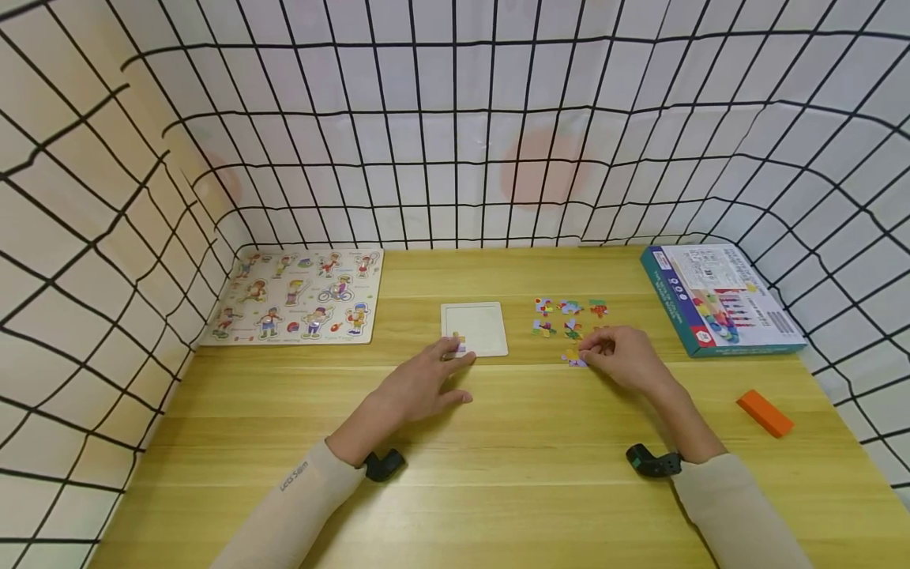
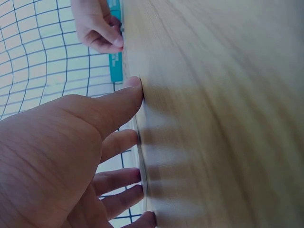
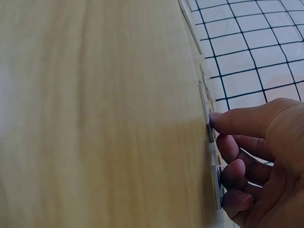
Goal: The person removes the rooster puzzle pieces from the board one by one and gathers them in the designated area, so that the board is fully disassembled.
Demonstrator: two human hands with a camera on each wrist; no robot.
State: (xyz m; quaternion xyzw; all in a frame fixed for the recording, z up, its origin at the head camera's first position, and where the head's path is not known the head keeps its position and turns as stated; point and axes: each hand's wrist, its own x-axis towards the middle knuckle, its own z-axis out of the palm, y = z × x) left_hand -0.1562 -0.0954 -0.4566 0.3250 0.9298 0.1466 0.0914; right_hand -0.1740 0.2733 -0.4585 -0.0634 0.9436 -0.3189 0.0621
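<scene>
My left hand (image 1: pixel 424 379) rests at the lower left of a square cream puzzle tray (image 1: pixel 486 328), fingers stretched over its edge. A colorful jigsaw piece (image 1: pixel 461 344) lies in that corner of the tray, partly under the fingertips. In the left wrist view, the thumb (image 2: pixel 116 102) and fingertips sit along the table surface. To the right, my right hand (image 1: pixel 629 359) pinches a yellow and purple jigsaw piece (image 1: pixel 573 360) with thumb and forefinger, low at the table. Its other fingers are curled in the right wrist view. Several jigsaw pieces (image 1: pixel 543 306) lie in rows just beyond this hand.
A wooden board with sports figures (image 1: pixel 291 296) lies at the back left. A boxed set with a teal side (image 1: pixel 725 300) is at the back right. An orange block (image 1: pixel 765 413) lies near the right edge. Black grid over white sheeting (image 1: pixel 426 158) encloses the table.
</scene>
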